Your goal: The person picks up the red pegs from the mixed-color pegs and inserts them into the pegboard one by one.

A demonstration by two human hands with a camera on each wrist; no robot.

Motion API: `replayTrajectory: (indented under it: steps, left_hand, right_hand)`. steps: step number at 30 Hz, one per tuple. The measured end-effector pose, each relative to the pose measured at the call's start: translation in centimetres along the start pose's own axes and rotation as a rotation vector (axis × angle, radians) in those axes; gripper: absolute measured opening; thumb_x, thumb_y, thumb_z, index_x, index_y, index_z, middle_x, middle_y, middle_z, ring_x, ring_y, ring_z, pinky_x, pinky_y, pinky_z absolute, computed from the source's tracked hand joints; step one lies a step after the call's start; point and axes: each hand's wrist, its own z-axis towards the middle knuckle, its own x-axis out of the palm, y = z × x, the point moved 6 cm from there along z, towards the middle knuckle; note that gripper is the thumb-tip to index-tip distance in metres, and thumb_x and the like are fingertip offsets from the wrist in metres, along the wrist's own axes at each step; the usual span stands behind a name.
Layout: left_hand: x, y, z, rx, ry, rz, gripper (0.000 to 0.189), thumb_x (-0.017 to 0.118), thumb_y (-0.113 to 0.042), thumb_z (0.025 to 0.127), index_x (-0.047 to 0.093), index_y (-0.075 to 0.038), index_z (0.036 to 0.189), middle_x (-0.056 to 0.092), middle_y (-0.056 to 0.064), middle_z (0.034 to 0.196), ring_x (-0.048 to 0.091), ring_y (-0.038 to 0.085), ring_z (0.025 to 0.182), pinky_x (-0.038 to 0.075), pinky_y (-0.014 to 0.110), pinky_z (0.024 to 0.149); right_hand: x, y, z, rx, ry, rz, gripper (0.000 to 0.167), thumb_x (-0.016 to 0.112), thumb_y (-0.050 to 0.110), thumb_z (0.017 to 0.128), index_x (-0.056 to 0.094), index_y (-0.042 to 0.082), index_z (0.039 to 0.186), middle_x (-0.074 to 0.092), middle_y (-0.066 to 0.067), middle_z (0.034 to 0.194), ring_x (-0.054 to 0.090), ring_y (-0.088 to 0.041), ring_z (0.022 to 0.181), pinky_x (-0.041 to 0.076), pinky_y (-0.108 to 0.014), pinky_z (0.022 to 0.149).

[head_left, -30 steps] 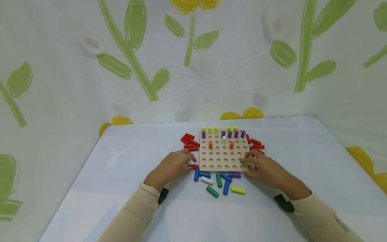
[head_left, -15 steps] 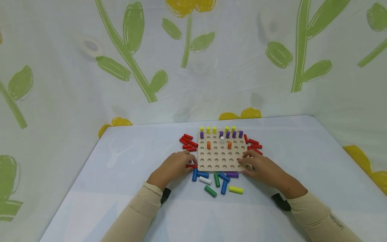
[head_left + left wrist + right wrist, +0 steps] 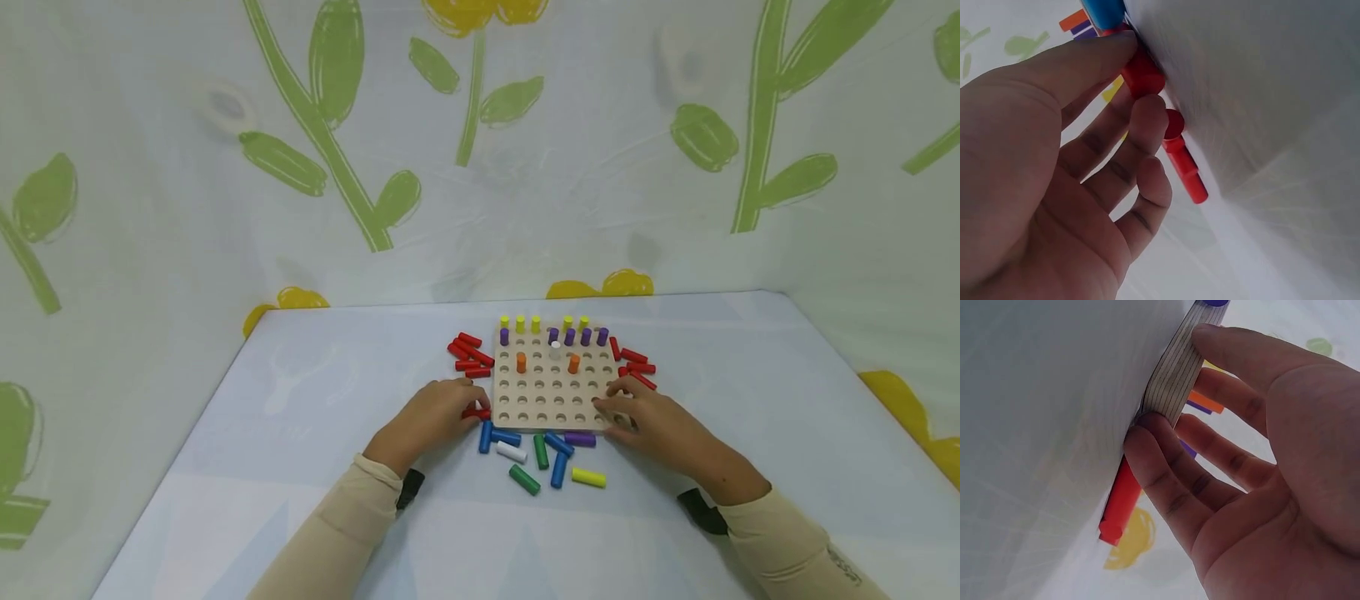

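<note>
A wooden pegboard (image 3: 548,392) lies on the table with yellow, purple, white and orange pegs standing upright in its far rows. At its left edge, my left hand (image 3: 426,417) pinches a red peg (image 3: 1142,74) that lies flat; the left wrist view has the thumb on one side and fingertips on the other. My right hand (image 3: 666,427) grips the board's near right corner. In the right wrist view, its thumb presses the front side (image 3: 1175,372) of the board, and curled fingers reach round the corner. Part of that corner is hidden by the hand.
Loose red pegs lie left (image 3: 472,353) and right (image 3: 634,355) of the board. In front lie blue (image 3: 559,469), green (image 3: 524,480), white (image 3: 512,452), purple (image 3: 580,439) and yellow (image 3: 588,477) pegs. A patterned curtain (image 3: 585,192) hangs behind the table.
My left hand has moved slightly down and right, and its fingers have come together on the red peg. The right hand stays on the board's corner. The head view shifts a little.
</note>
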Motion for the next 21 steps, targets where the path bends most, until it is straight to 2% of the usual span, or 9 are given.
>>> replayTrajectory:
  steps: [4, 9, 15, 21]
  left_hand:
    - [-0.1, -0.2, -0.1, 0.002, 0.005, 0.001, 0.032, 0.076, -0.023, 0.090, 0.071, -0.021, 0.121, 0.067, -0.002, 0.096, 0.058, 0.012, 0.081, 0.054, 0.025, 0.078]
    - [-0.5, -0.4, -0.1, 0.011, 0.001, -0.026, 0.032, 0.074, -0.023, 0.091, 0.069, -0.019, 0.123, 0.061, -0.001, 0.095, 0.056, 0.011, 0.081, 0.051, 0.019, 0.072]
    - [-1.1, -0.1, 0.0, -0.017, -0.020, -0.075, 0.032, 0.074, -0.023, 0.091, 0.067, -0.018, 0.123, 0.061, -0.001, 0.096, 0.057, 0.011, 0.084, 0.053, 0.019, 0.072]
    - [-1.4, -0.2, 0.3, -0.018, -0.059, -0.192, 0.033, 0.072, -0.023, 0.092, 0.062, -0.019, 0.124, 0.061, -0.004, 0.096, 0.057, 0.011, 0.087, 0.054, 0.020, 0.073]
  right_hand:
    - [0.0, 0.0, 0.0, -0.012, -0.003, -0.005, 0.044, 0.082, 0.024, 0.083, 0.072, 0.016, 0.124, 0.059, -0.008, 0.119, 0.060, -0.015, 0.089, 0.061, -0.034, 0.080]
    - [-0.1, 0.0, 0.0, -0.008, -0.018, -0.016, 0.045, 0.083, 0.024, 0.082, 0.071, 0.016, 0.125, 0.060, -0.008, 0.120, 0.062, -0.017, 0.092, 0.061, -0.035, 0.081]
    - [-0.1, 0.1, 0.1, -0.007, -0.016, -0.010, 0.044, 0.082, 0.024, 0.083, 0.071, 0.017, 0.125, 0.060, -0.009, 0.122, 0.063, -0.021, 0.098, 0.061, -0.037, 0.083]
    - [-0.2, 0.1, -0.1, -0.012, -0.015, -0.016, 0.043, 0.082, 0.024, 0.083, 0.071, 0.017, 0.124, 0.060, -0.010, 0.123, 0.064, -0.024, 0.102, 0.060, -0.040, 0.085]
